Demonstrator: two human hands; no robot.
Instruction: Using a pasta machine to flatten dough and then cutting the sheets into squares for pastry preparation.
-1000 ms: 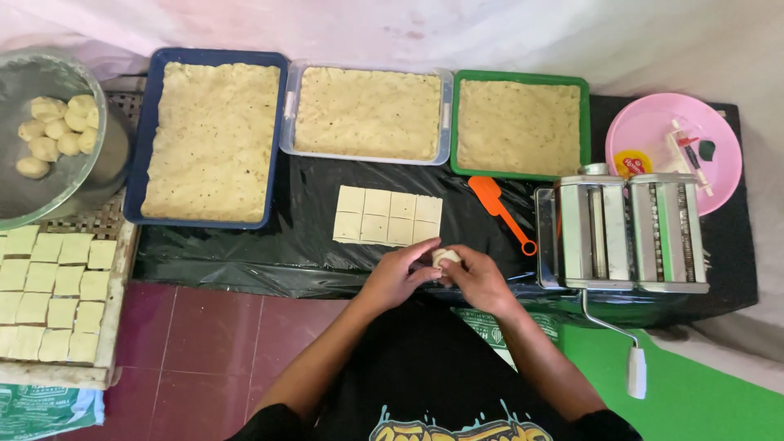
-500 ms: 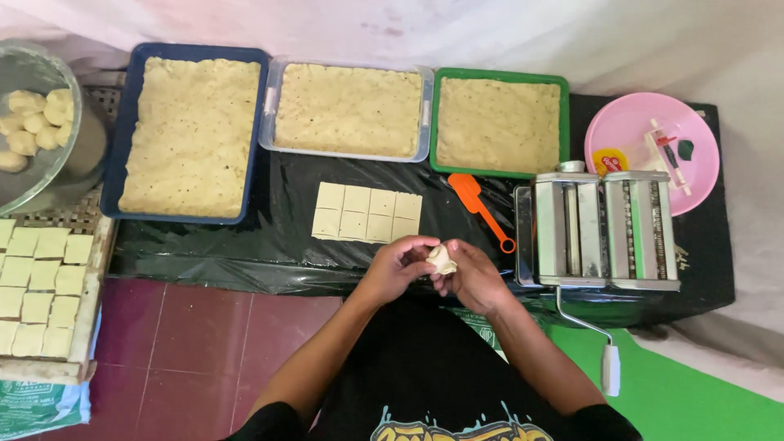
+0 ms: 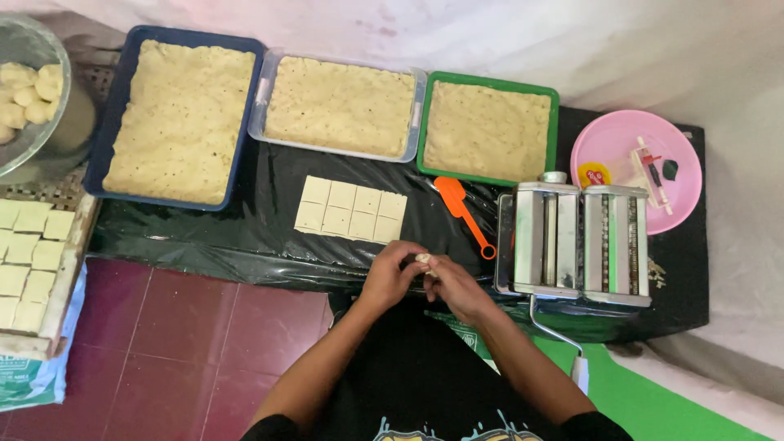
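My left hand (image 3: 390,276) and my right hand (image 3: 454,286) meet at the near edge of the black-covered table (image 3: 245,233), pinching one small pale dough piece (image 3: 423,259) between the fingertips of both. Just beyond the hands lies a cut sheet of pale dough squares (image 3: 350,209) in two rows. An orange spoon (image 3: 461,213) lies to its right. A metal pasta roller (image 3: 580,239) stands to the right of my right hand, its crank handle (image 3: 563,343) hanging down.
Three trays of crumbly filling line the back: blue (image 3: 175,114), clear (image 3: 341,104), green (image 3: 486,131). A pink plate (image 3: 637,167) with small items sits far right. At left are a metal bowl of dough balls (image 3: 28,90) and a rack of dough squares (image 3: 28,261).
The hands lifted the dough piece slightly and closed it between the fingertips; it now shows smaller. The camera view shifted, so the table sits differently in frame.
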